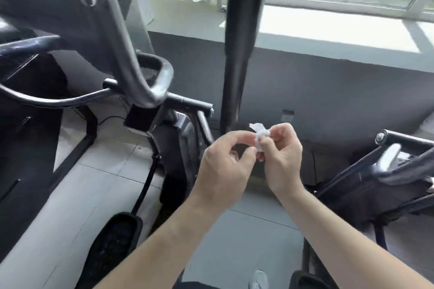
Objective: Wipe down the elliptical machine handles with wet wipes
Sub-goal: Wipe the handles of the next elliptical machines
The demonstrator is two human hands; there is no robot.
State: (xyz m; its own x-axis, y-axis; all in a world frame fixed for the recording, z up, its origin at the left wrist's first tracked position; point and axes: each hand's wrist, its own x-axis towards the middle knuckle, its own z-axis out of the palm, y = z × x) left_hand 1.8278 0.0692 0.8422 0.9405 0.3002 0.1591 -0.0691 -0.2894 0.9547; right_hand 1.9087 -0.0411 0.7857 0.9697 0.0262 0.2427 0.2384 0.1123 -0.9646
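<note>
A small crumpled white wet wipe (260, 135) hangs in mid-air between both hands, just in front of the lower end of the elliptical's tall dark upright handle (242, 42). The right hand (283, 157) pinches its upper part with curled fingers, and the left hand (224, 164) pinches its lower edge. Further left is a curved grey handle (162, 77), and a black pedal (115, 239) sits over the grey tiled floor (246, 230).

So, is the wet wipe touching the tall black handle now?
Apart. The head view shows grey wall between the wet wipe and the tall black handle. The right hand pinches it.
</note>
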